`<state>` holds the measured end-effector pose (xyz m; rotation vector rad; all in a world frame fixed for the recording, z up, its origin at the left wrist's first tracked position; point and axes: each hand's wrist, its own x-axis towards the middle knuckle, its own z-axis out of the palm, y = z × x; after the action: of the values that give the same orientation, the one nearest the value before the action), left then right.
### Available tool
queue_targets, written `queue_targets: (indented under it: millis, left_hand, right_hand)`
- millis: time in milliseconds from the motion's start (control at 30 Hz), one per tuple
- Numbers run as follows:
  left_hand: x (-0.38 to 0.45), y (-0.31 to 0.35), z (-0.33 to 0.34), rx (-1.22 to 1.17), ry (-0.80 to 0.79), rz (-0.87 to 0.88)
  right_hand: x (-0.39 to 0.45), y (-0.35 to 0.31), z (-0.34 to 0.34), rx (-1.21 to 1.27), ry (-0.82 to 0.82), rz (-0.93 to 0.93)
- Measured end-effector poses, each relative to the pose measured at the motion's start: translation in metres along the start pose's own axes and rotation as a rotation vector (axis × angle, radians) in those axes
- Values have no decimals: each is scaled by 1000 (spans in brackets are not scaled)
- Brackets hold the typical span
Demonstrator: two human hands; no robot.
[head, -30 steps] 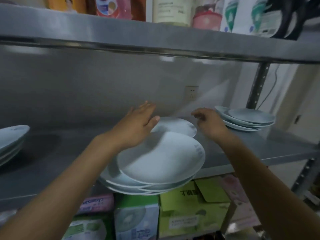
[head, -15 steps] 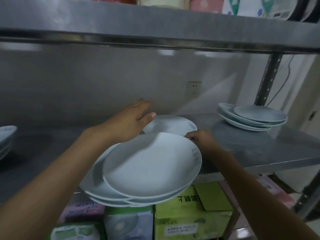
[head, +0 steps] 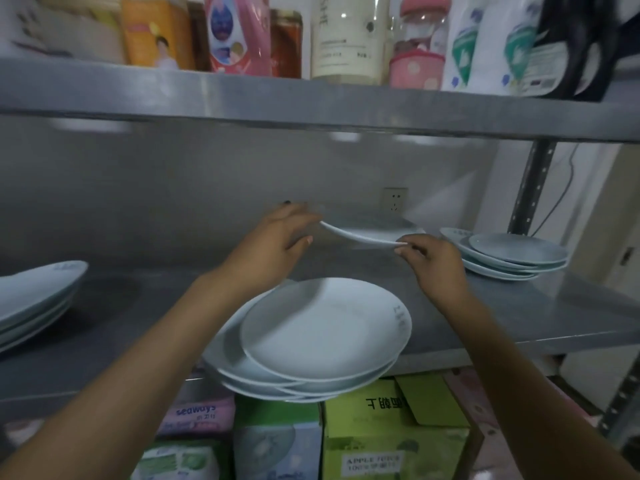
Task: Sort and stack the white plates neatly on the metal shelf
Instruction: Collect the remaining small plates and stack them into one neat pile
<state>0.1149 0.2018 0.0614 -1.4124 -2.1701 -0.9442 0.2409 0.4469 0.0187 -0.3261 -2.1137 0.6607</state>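
A small white plate (head: 372, 232) hangs in the air above the metal shelf (head: 519, 317), tilted and seen almost edge-on. My left hand (head: 277, 242) grips its left rim and my right hand (head: 433, 261) pinches its right rim. Below my hands, an uneven stack of large white plates (head: 322, 336) sits at the shelf's front edge, partly overhanging it. Another stack of large plates (head: 33, 297) lies at the far left. A pile of small plates (head: 512, 254) rests at the right by the upright.
The upper shelf (head: 311, 105) carries bottles and packets close overhead. A perforated metal post (head: 530, 188) stands at the right. A wall socket (head: 394, 199) is behind the held plate. Cardboard boxes (head: 391, 434) and tissue packs sit on the level below.
The small plate that lay on the shelf behind the front stack has been taken by both hands and lifted off the surface. My right hand moved up from the big plate's rim.
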Motion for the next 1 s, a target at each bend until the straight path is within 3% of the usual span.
queue_targets:
  millis: [167,433,533,833,1000]
  left_hand:
    - [-11,13,-14,-36,72,-71]
    - [-58,25,-38,-175,258,11]
    - [-74,29,-43,-116,294,88]
    - [-121,32,-52,-30,337,164]
    - [-138,32,-59,-15,349,157]
  right_hand:
    - [-9,-51,-11,53,7,-68]
    - [-49,-99,-10,83,43,-187]
    - [-64,-113,-7,88,41,-209]
    - [-111,-137,-6,147,-25,-130]
    - [-125,-137,-16,107,-98,29]
